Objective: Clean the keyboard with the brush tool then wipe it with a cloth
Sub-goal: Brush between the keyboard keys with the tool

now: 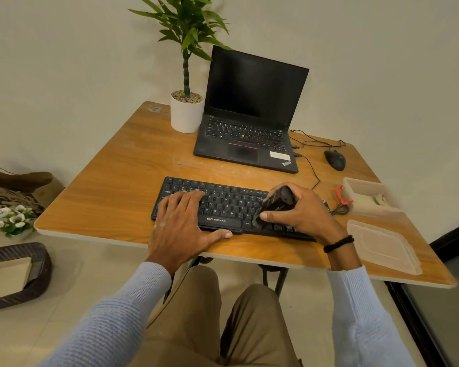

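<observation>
While the left hand [182, 223] lies flat on the keyboard [223, 205], right hand [302, 210] fingers grip the brush tool [274, 203].

A broad bare stretch of the table [112, 186] is left open at the left of the frame. The strip between keyboard [223, 205] and laptop [249, 144] is also unobstructed. At centre right, passage is narrowed by a cable [312, 168] and a mouse [335, 160]. The right edge is blocked by an open container [368, 196], a red clip [342, 196] and a flat lid [383, 246]. The upper-centre corner is occupied by a potted plant [187, 112].
</observation>
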